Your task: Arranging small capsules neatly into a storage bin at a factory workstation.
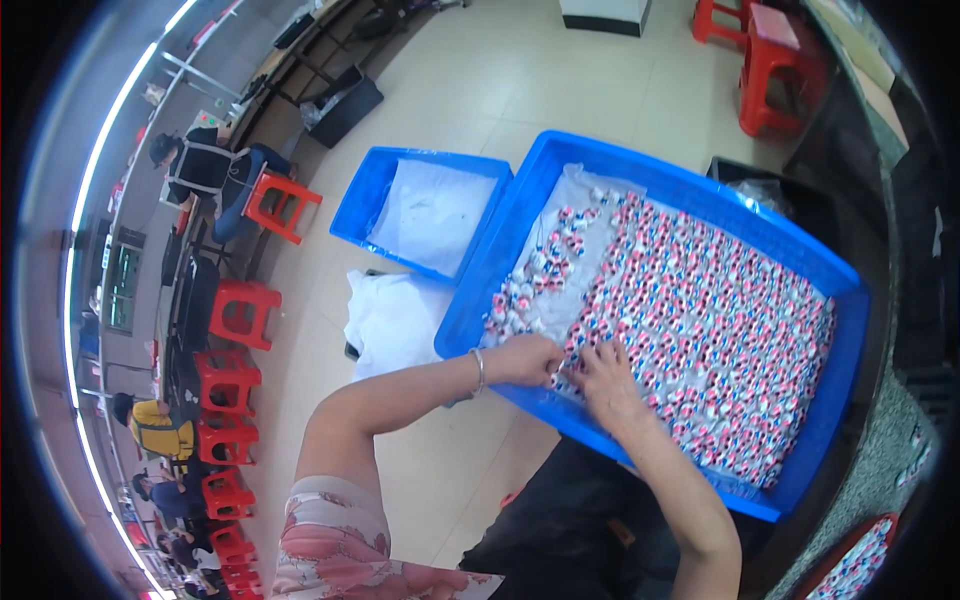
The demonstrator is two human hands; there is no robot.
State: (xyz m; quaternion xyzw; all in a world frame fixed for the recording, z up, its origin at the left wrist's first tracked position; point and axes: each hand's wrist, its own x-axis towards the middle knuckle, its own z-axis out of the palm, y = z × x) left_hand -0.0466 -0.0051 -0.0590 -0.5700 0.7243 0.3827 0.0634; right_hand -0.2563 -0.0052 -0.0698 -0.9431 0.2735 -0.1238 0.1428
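A large blue tub (848,355) stands in front of me, holding many small pink, white and blue pieces (700,310) packed close together over a white sheet. A looser cluster of the same pieces (545,265) lies along its left side. My left hand (525,360) is over the near left part of the tub, its fingers closed in a pinch around something small and whitish that I cannot make out. Close beside it, my right hand (608,388) rests over the near edge of the packed pieces with fingers bent and apart; its fingertips touch the pieces.
A smaller blue tub (355,200) lined with white sheet adjoins on the left, with a white cloth-like bundle (395,325) below it. Red stools (245,312) and seated people (215,170) line the left. A red container of similar pieces (855,565) sits at lower right.
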